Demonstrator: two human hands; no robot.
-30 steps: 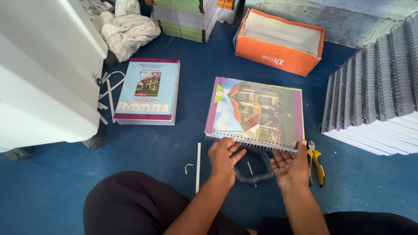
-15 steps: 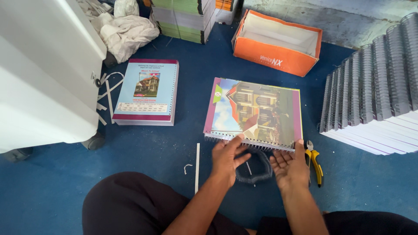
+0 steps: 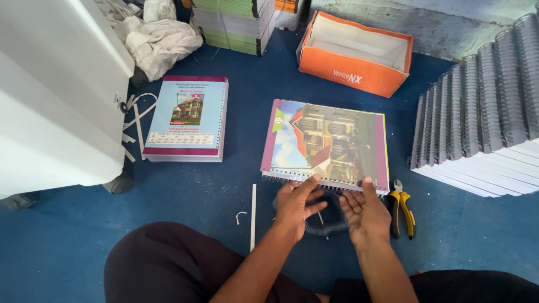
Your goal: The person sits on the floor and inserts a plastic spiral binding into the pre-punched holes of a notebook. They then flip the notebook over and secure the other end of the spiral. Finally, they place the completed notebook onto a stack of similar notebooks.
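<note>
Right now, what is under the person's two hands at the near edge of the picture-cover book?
Under the left hand and right hand lies a dark coil on the blue floor, below the book. The hands cover most of it; its ends are hidden.

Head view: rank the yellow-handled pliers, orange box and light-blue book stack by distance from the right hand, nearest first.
From the right hand:
1. Yellow-handled pliers, on the floor just beside it, to the right.
2. Orange box, up ahead, beyond the spiral-bound book.
3. Light-blue book stack, far to the left, by the white cabinet.
</note>
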